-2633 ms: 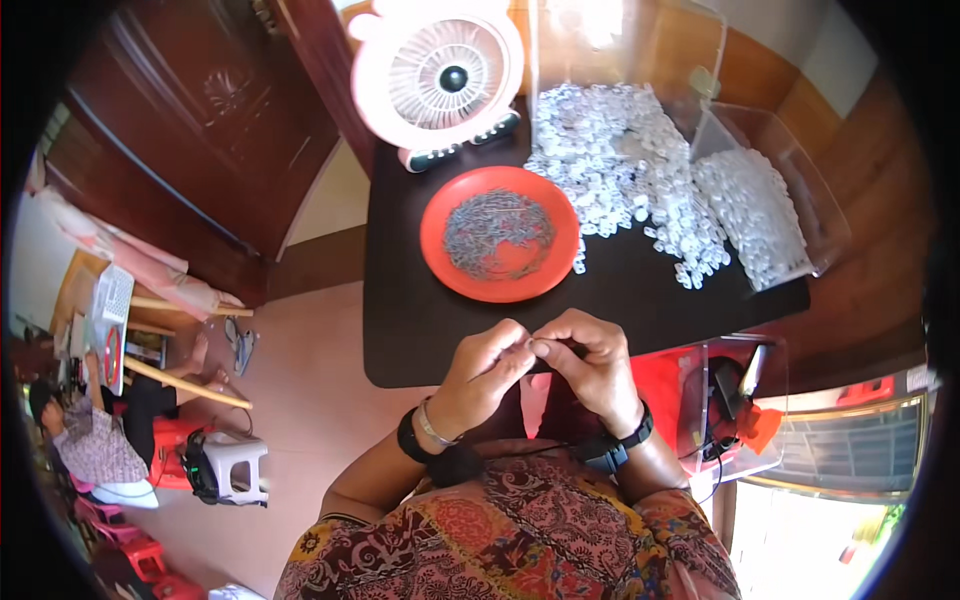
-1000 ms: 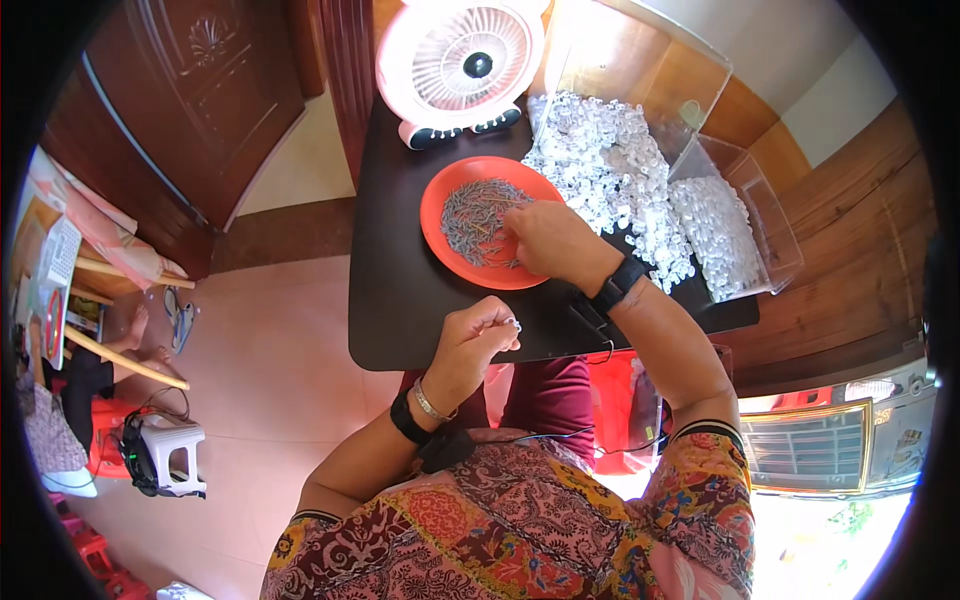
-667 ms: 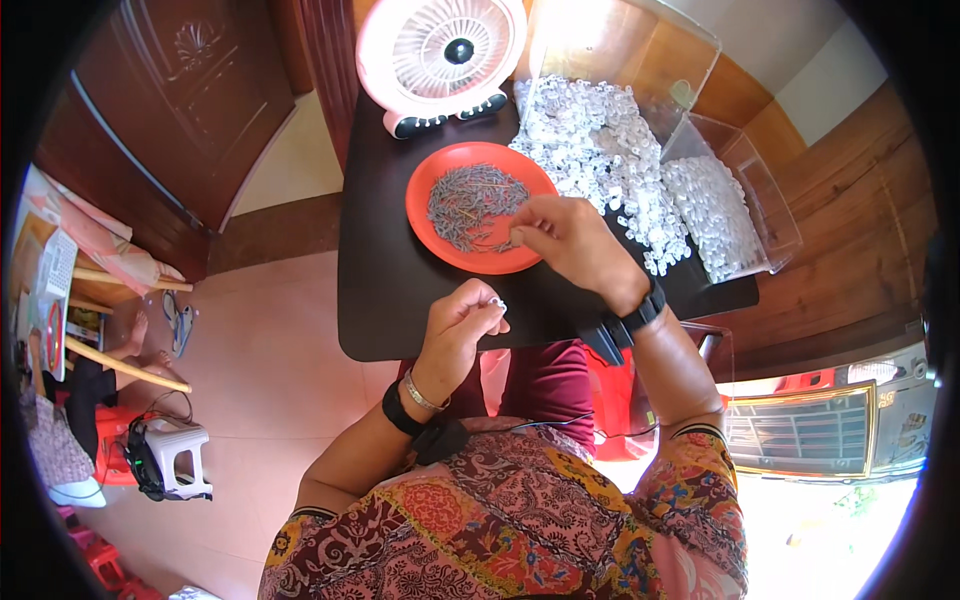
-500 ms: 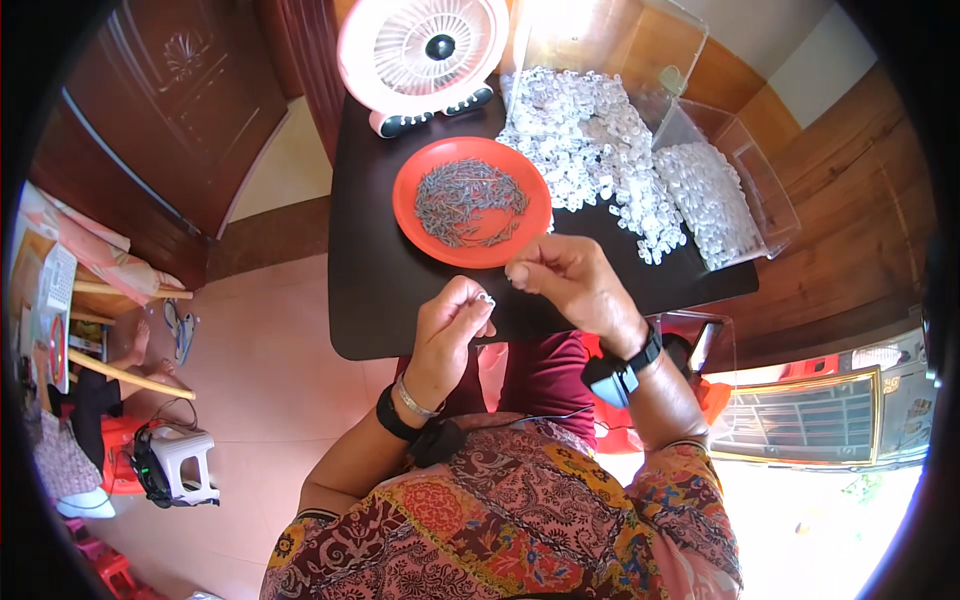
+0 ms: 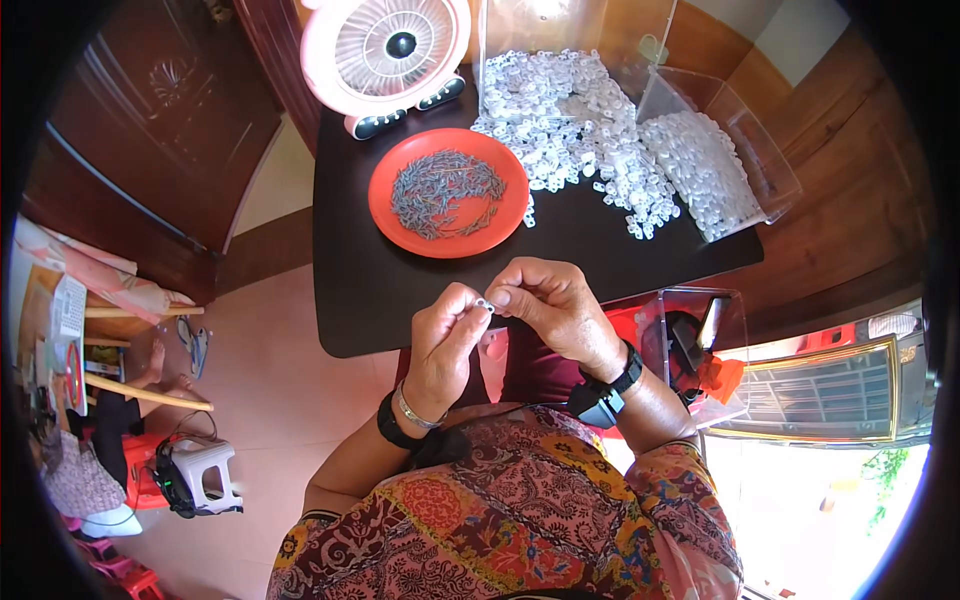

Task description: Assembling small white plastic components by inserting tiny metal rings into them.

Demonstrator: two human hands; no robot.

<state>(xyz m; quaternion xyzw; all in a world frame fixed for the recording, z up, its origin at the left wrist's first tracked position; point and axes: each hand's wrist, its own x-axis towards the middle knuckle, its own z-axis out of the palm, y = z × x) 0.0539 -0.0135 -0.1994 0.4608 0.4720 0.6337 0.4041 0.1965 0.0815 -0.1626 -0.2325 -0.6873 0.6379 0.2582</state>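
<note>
My left hand [image 5: 447, 335] pinches a small white plastic cable clip [image 5: 486, 306] between thumb and forefinger. Close against it, my right hand [image 5: 553, 303] has its thumb and fingertips pressed together at the clip; whatever lies between them is too small to make out. Both hands are held over the near edge of the black table [image 5: 370, 300]. Just beyond them stands a round red plate [image 5: 450, 245] with a heap of small grey nails [image 5: 440, 185]. A loose pile of similar white clips [image 5: 575, 145] spreads to the right of the plate.
A pink fan [image 5: 385, 50] stands behind the plate. To the right, a clear plastic box [image 5: 775, 190] lies tipped with white clips in it. Another clear bin [image 5: 740, 335] holding dark and orange things sits below the table's right edge. A person's bare leg [image 5: 152, 365] shows far left.
My right hand has come down and left, so its fingertips now meet the clip in my left hand. The view has shifted slightly, moving the table and plate leftward.
</note>
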